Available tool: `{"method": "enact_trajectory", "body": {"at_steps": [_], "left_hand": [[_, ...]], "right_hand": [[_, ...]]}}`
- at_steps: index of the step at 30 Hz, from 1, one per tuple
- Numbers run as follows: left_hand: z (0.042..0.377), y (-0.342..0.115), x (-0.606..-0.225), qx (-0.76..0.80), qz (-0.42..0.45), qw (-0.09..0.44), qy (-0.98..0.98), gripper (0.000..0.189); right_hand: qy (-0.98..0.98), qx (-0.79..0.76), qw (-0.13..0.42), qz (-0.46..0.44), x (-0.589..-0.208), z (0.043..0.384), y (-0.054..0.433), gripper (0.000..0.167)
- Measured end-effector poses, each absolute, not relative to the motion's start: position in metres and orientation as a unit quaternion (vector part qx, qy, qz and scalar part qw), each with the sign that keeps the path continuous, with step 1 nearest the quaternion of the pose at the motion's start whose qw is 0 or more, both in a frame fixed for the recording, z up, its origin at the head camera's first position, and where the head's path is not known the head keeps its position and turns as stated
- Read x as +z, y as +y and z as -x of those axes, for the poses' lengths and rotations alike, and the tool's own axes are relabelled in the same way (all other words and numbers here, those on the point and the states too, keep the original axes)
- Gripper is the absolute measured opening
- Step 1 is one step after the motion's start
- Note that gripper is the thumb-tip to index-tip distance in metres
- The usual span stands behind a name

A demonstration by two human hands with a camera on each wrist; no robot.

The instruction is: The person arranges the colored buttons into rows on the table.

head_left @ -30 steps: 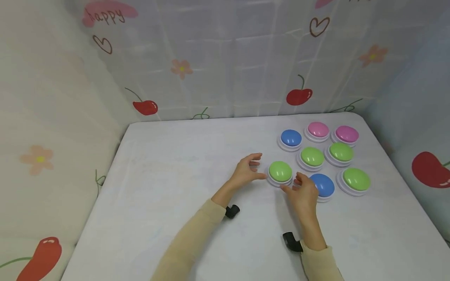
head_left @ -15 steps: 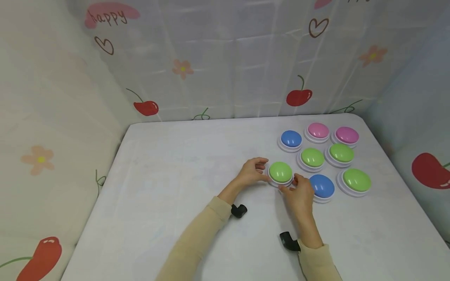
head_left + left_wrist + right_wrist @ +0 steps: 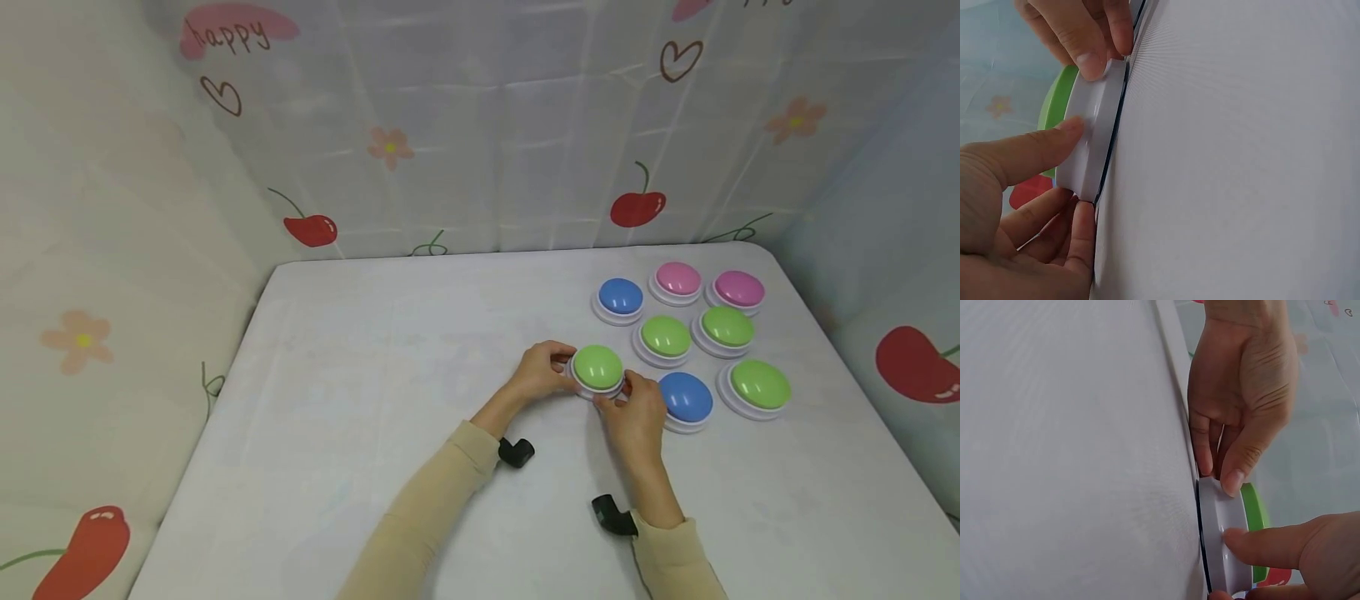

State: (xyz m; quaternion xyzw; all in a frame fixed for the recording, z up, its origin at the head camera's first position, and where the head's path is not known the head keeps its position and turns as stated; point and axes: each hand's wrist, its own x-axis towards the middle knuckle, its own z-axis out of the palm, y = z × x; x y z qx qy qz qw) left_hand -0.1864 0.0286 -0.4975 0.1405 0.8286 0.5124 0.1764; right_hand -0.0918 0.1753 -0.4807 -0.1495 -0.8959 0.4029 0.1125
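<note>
A round push button with a green dome [image 3: 597, 367] and a white base sits on the white table, between both hands. My left hand [image 3: 543, 371] grips the base from the left. In the left wrist view its thumb [image 3: 1054, 147] lies on the white rim [image 3: 1088, 131], and its other fingers are on the far side. From the right, my right hand [image 3: 637, 417] pinches the same base. The right wrist view shows the right thumb [image 3: 1266, 547] on the rim, with the left hand [image 3: 1235, 394] opposite. A blue push button [image 3: 686, 397] stands close beside my right hand, its base partly hidden.
Several more push buttons stand at the table's right: another blue one [image 3: 621, 297], pink ones [image 3: 678, 279] [image 3: 739, 289] and green ones [image 3: 666, 336] [image 3: 727, 327] [image 3: 761, 385]. A printed curtain [image 3: 495, 167] hangs behind the white table [image 3: 360, 375].
My left hand has moved right and closed its fingers onto the green button's base. My right hand has shifted slightly left against it. The buttons stay in place.
</note>
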Motion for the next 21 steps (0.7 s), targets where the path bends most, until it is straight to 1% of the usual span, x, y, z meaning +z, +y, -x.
{"method": "enact_trajectory", "body": {"at_steps": [14,21], "left_hand": [[0.183,0.029,-0.497,0.499,-0.145,0.149,0.841,0.060],[0.178,0.022,-0.482,0.512,-0.151,0.117,0.838,0.057]], "right_hand": [[-0.895,0.403,0.132,0.139,-0.482,0.089,0.174,0.054],[-0.887,0.422,0.150,0.116,-0.475,0.092,0.176,0.054]]}}
